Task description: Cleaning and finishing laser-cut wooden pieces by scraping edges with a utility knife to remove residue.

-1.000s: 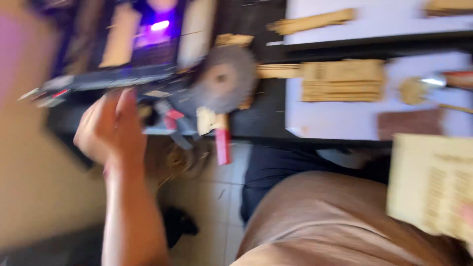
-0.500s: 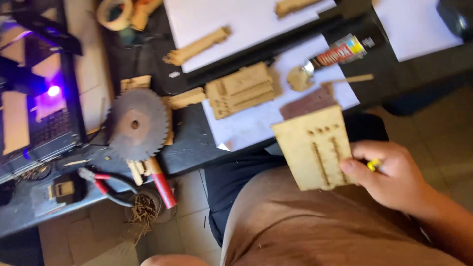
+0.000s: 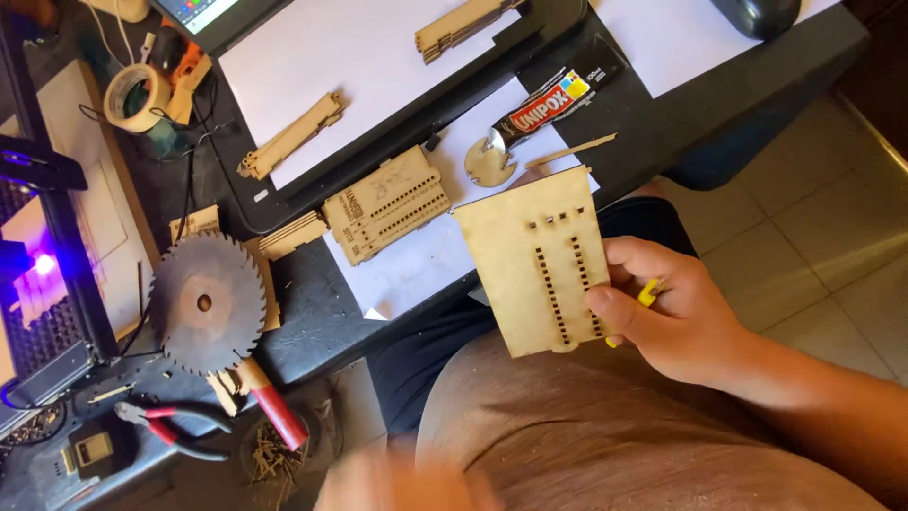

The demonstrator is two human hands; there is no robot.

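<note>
My right hand point(image 3: 676, 312) grips a thin light wooden panel point(image 3: 534, 260) with rows of small laser-cut slots, held over my lap by its right edge. A small yellow thing shows between the fingers of that hand. My left hand point(image 3: 397, 483) is a blur at the bottom edge, low over my lap; what its fingers do cannot be told. On the dark table just beyond the panel lie a stack of slotted wooden pieces point(image 3: 388, 203) on white paper, a small round wooden disc point(image 3: 489, 163) and a glue tube point(image 3: 553, 95).
A circular saw blade point(image 3: 206, 303) lies at the table's near left with red-handled pliers point(image 3: 165, 426) below it. A laser cutter with a purple glow point(image 3: 43, 265) stands far left. A tape roll point(image 3: 137, 95), wooden strips point(image 3: 288, 137) and a computer mouse point(image 3: 761, 14) lie further back.
The view has swung right and steadied. My right hand with the wooden panel has come to the centre. My left hand left the machine at the left and dropped to the bottom edge.
</note>
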